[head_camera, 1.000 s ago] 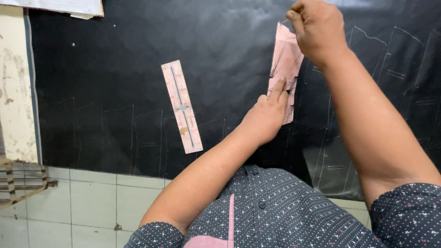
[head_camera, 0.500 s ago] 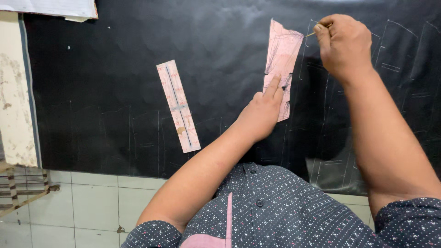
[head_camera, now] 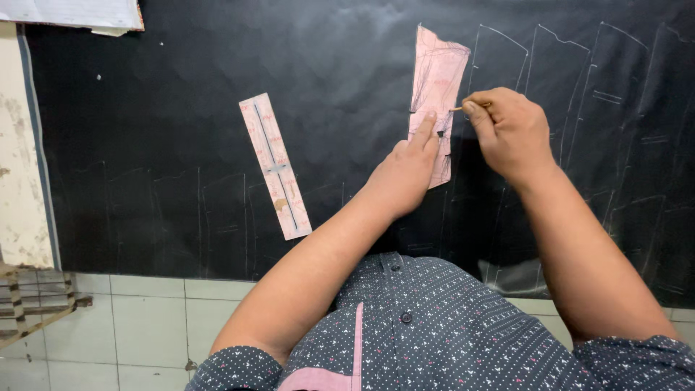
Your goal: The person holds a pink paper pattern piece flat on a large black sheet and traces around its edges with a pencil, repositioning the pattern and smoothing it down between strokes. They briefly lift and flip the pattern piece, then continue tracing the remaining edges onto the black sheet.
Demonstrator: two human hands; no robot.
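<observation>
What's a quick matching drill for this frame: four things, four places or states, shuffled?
Things:
1. left hand
2. right hand
3. long pink strip
4. pink paper pattern

Places or states:
A. lies alone on the black cloth, left of both hands
B. pinches a thin marking stick at the pattern's right edge
C. presses flat on the pattern's lower part
D. held down on the cloth beside chalk outlines

Pairs: 1-C, 2-B, 3-A, 4-D
</observation>
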